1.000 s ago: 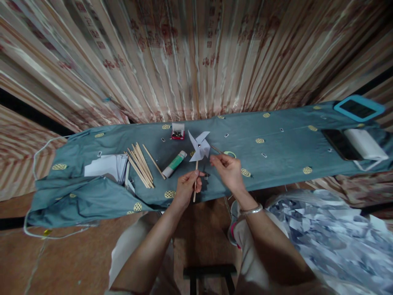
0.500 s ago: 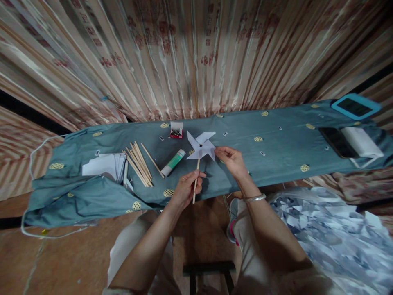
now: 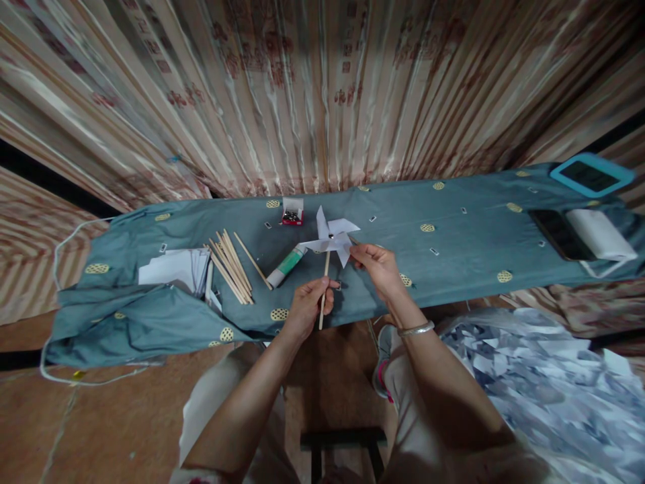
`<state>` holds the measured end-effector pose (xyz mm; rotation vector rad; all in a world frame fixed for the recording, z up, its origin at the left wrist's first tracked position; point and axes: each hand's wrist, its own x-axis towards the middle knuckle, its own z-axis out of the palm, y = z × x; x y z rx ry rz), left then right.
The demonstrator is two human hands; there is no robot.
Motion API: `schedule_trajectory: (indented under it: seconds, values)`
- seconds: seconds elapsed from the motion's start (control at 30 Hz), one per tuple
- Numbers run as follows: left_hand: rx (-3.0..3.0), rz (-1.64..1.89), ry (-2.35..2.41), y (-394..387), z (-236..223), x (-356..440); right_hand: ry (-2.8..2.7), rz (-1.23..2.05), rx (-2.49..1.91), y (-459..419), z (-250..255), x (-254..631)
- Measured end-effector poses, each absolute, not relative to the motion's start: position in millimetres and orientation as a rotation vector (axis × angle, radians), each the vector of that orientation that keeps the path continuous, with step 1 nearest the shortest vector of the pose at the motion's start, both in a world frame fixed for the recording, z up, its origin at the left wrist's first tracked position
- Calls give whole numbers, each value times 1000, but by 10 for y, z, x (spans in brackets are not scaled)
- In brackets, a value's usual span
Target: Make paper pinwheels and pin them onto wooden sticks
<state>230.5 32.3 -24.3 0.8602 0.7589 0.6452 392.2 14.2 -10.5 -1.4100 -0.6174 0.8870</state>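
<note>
The left hand point(image 3: 306, 306) curls closed around a wooden stick point(image 3: 326, 265), a white paper pinwheel point(image 3: 325, 243) just beyond it. The right hand point(image 3: 379, 267), fingers bunched, is at one blade point(image 3: 344, 255); whether it pinches, I cannot tell. Past the left hand lie a tube point(image 3: 287, 265), then an open box point(image 3: 292, 218).

We're looking at what seems to be a home corner doubling as a small craft spot. Patterned curtains point(image 3: 322, 101) are hanging in folds right behind, and a pineapple-print cloth point(image 3: 484, 235) is draping the long, narrow table point(image 3: 373, 269), all looking household. The handiwork is showing too: wooden sticks point(image 3: 236, 269), stacked paper point(image 3: 168, 271) and a paper pinwheel point(image 3: 325, 244) are filling the middle and left, while white paper pieces point(image 3: 549, 383) are heaping up below, on the right.
</note>
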Motion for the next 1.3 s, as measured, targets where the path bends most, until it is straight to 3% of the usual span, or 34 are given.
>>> schedule_trajectory:
  seconds: [0.67,0.93,1.17,1.3]
  values:
    - [885,681,787,306,-261,2355,-662,1011,-1326,96,-105,3700]
    - [851,669,765,310,-245,2349,-920,801,-1468,14,-125,3646]
    - [760,602,732,320,-211,2327,-809,471,-1589,-3,-153,4025]
    - [707,584,706,325,-210,2320,-743,558,-1576,99,-214,4131]
